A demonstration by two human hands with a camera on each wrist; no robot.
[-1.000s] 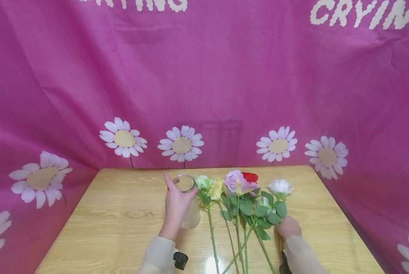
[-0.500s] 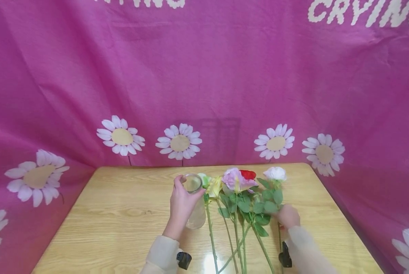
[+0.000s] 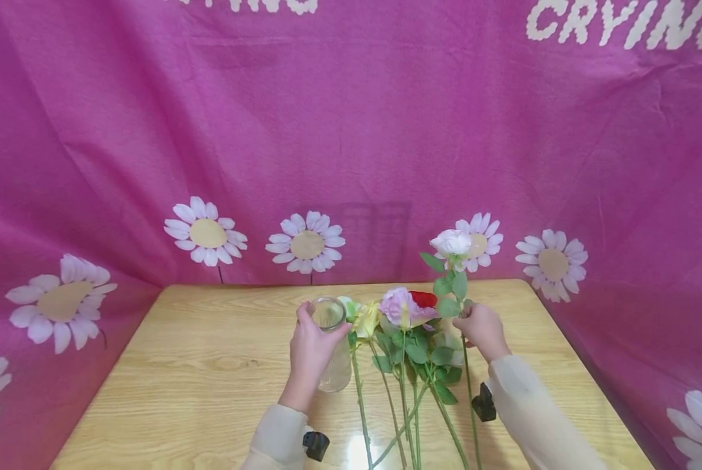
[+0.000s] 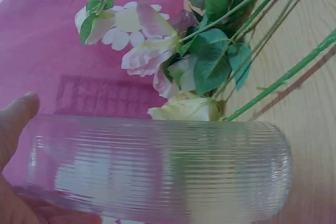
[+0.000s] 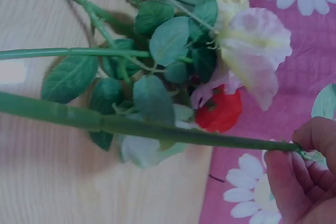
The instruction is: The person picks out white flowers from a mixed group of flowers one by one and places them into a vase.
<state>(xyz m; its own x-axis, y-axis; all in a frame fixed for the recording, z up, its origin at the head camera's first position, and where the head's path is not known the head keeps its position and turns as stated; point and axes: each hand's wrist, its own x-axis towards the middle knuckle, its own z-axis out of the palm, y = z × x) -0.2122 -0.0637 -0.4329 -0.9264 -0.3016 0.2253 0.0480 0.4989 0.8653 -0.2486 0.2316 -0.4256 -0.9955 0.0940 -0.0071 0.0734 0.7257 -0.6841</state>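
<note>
A clear ribbed glass vase (image 3: 336, 373) stands upright on the table. My left hand (image 3: 313, 352) grips it near the rim, thumb on one side and fingers on the other; its ribs also show in the left wrist view. A white rose (image 3: 452, 243) is raised upright above the table's right side. My right hand (image 3: 484, 331) pinches its green stem (image 5: 142, 129) just below the leaves. Between the hands lie a lilac flower (image 3: 402, 307), a red flower (image 3: 424, 299) and a yellow flower (image 3: 366, 320). A pale green-white flower (image 3: 349, 307) is partly hidden behind the vase.
The wooden table (image 3: 209, 365) ends at a pink curtain (image 3: 351, 130) printed with daisies, which hangs at the back and both sides. Several long stems (image 3: 412, 418) cross each other toward the front edge. Green leaves (image 5: 168, 40) crowd around the flower heads.
My right hand has lifted the white rose from the table and brought it up and slightly left. The left hand has shifted the vase slightly right, its raised finger now around the rim.
</note>
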